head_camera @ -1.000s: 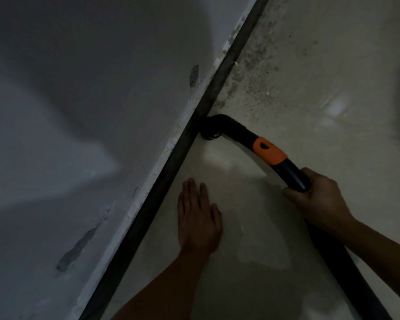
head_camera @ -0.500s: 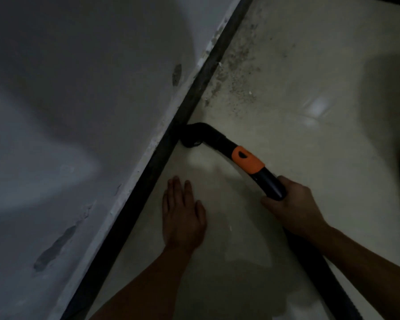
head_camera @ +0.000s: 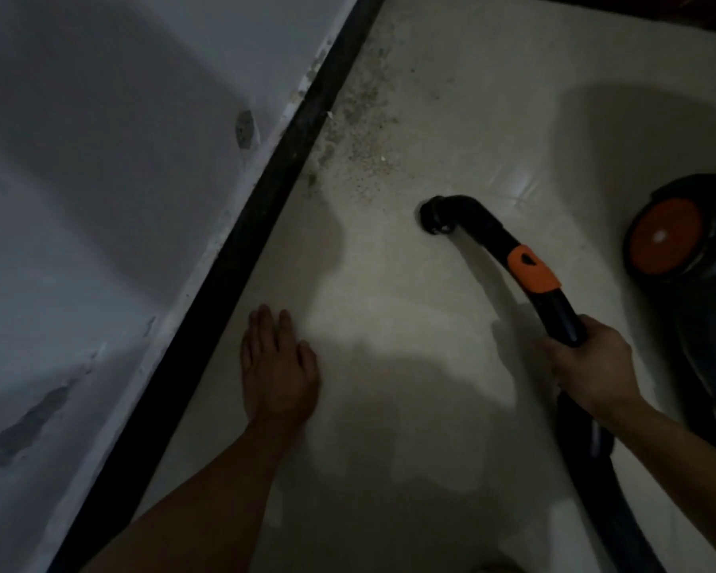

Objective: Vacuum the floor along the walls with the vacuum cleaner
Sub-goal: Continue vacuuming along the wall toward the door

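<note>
My right hand (head_camera: 592, 368) grips the black vacuum wand (head_camera: 488, 231), just below its orange collar (head_camera: 532, 268). The wand's curved nozzle end (head_camera: 435, 217) points down at the pale floor (head_camera: 389, 324), well away from the wall. My left hand (head_camera: 278, 366) lies flat on the floor with fingers straight, close to the black baseboard (head_camera: 265, 208). The white wall (head_camera: 100, 159) runs diagonally on the left. A patch of dust and grit (head_camera: 360, 130) lies on the floor by the baseboard, beyond the nozzle. The black hose (head_camera: 621, 510) trails back past my right wrist.
The vacuum cleaner body (head_camera: 687, 241), dark with a round orange wheel, stands at the right edge. The wall has chipped paint spots (head_camera: 244, 128). A dark edge crosses the top right corner. The room is dim, with shadows on the floor.
The nozzle has pulled away from the baseboard to the right, out onto the floor. The vacuum body has come into view at the right. My left hand stays flat on the floor.
</note>
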Demonstrator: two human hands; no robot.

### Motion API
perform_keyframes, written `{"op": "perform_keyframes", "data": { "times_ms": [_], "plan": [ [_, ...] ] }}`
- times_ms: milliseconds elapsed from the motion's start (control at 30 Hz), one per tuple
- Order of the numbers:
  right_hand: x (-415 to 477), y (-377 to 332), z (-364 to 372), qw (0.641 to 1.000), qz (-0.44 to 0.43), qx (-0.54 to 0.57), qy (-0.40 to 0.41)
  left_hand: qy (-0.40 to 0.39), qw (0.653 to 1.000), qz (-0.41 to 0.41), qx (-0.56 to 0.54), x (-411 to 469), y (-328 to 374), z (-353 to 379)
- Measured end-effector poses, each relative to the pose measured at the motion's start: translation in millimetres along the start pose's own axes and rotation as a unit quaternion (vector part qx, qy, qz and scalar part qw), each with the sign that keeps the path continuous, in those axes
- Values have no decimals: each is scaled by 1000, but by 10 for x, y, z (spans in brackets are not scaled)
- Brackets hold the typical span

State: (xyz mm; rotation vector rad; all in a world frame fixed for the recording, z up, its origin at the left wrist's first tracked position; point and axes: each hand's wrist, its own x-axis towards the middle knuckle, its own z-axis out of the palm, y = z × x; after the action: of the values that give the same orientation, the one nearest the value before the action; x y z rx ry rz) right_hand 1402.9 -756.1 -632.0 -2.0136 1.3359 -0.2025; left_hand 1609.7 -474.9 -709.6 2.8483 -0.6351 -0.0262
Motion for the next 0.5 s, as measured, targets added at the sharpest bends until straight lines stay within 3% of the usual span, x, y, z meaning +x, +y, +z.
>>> {"op": "perform_keyframes", "data": {
  "times_ms": [133,300,500],
  "plan": [
    [60,-126,171,998,-35,-18,-42,-3,1000,0,4,-11,18,6],
    [344,-307,219,1000,-28,1,-5,1,1000,0,4,-14,25,9],
    [522,-633,522,996,-76,-11,-53,-5,1000,-1,0,-2,11,23]
  ]
}}
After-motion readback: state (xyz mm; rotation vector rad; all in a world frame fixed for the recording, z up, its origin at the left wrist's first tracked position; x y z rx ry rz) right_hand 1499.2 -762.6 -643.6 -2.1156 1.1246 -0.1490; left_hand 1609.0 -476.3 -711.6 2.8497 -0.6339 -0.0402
